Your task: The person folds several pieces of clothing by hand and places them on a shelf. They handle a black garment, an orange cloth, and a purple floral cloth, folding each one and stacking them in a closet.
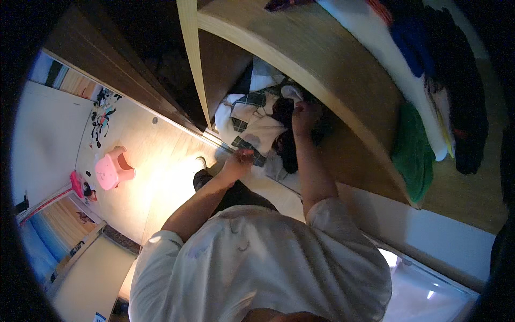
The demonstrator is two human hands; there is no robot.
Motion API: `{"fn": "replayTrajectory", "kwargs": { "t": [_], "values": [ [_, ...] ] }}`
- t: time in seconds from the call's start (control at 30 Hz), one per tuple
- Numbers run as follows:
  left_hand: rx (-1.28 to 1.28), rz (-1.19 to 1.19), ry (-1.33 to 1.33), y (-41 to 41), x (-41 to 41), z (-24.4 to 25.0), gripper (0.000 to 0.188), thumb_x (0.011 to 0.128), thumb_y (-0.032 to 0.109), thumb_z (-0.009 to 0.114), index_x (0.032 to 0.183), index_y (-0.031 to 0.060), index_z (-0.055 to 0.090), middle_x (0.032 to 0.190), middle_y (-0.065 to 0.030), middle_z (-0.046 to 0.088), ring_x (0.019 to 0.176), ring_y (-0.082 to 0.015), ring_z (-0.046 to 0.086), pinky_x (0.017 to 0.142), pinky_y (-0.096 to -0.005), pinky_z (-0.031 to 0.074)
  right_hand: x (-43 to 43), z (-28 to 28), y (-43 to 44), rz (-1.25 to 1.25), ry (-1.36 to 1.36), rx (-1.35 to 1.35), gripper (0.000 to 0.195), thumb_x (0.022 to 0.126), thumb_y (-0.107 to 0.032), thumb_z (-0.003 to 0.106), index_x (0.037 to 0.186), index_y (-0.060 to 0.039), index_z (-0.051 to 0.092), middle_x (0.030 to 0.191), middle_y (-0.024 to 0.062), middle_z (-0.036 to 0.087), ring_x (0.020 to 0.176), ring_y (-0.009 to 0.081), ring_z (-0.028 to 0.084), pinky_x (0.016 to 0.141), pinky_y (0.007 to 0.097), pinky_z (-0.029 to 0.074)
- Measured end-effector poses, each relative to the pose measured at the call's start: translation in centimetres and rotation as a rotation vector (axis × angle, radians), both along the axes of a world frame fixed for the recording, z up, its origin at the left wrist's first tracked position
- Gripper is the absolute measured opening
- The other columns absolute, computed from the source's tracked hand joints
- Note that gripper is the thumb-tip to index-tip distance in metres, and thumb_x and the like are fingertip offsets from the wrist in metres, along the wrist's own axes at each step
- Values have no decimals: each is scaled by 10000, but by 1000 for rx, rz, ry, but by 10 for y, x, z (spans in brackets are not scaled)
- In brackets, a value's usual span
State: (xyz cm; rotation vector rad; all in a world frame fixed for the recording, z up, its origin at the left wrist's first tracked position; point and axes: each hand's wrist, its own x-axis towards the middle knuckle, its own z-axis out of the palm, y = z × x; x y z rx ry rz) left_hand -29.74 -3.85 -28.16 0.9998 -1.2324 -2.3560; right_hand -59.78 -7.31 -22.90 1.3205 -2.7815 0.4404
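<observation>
A heap of clothes (261, 131) lies in the lower compartment of a wooden wardrobe, with white, dark and green-checked cloth mixed together. At its near edge my left hand (238, 164) has its fingers curled on a dark green checked cloth (259, 157). Deeper in the compartment, my right hand (305, 116) is bent at a dark garment (283, 108), close to a pale grey cloth (291, 92). Shadow hides the right fingertips, so whether they grip the garment is unclear.
A thick wooden shelf (297, 56) overhangs the heap on the right, bearing folded clothes and a green cloth (412, 157). The wardrobe's upright panel edge (193, 52) stands at left. On the lit floor are a pink stool (112, 169), a pink brush head (76, 184) and scattered small items (100, 118).
</observation>
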Motion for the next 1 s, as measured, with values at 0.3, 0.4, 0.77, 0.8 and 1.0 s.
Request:
{"fn": "replayTrajectory", "kwargs": {
  "t": [0.3,0.4,0.77,0.8,1.0],
  "values": [
    [977,106,527,-65,-60,75,396,967,305,564,1261,44,520,1136,-107,655,1028,-268,627,892,-423,497,149,42,82,647,-441,-300,216,846,-21,607,1056,-66,616,1118,142,629,1043,346,611,888,448,503],
    [848,165,412,-67,-75,37,314,964,213,525,1231,52,555,1130,-114,657,1006,-287,629,905,-444,494,137,31,105,602,-364,-430,332,871,-74,610,1199,-74,556,1243,184,558,1126,359,568,929,466,480],
    [848,197,329,-66,-29,90,281,957,277,521,1148,95,618,1033,-84,692,879,-251,649,650,-388,505,82,-56,87,-935,-1674,-673,884,875,-194,718,1541,-268,142,1314,162,467,1112,311,526,877,511,478],
    [936,93,540,-64,-13,52,311,946,296,525,1160,93,621,1064,-77,693,901,-237,652,617,-363,484,75,-69,78,-945,-1645,-677,874,876,-196,719,1541,-259,154,1318,162,470,1105,312,531,869,506,483],
    [863,311,357,-57,41,86,340,936,314,533,1178,87,610,1085,-71,691,983,-238,644,637,-355,469,24,-134,65,-914,-1228,-556,821,883,-206,720,1539,-210,227,1344,164,485,1062,313,561,817,473,516]
  ]
}}
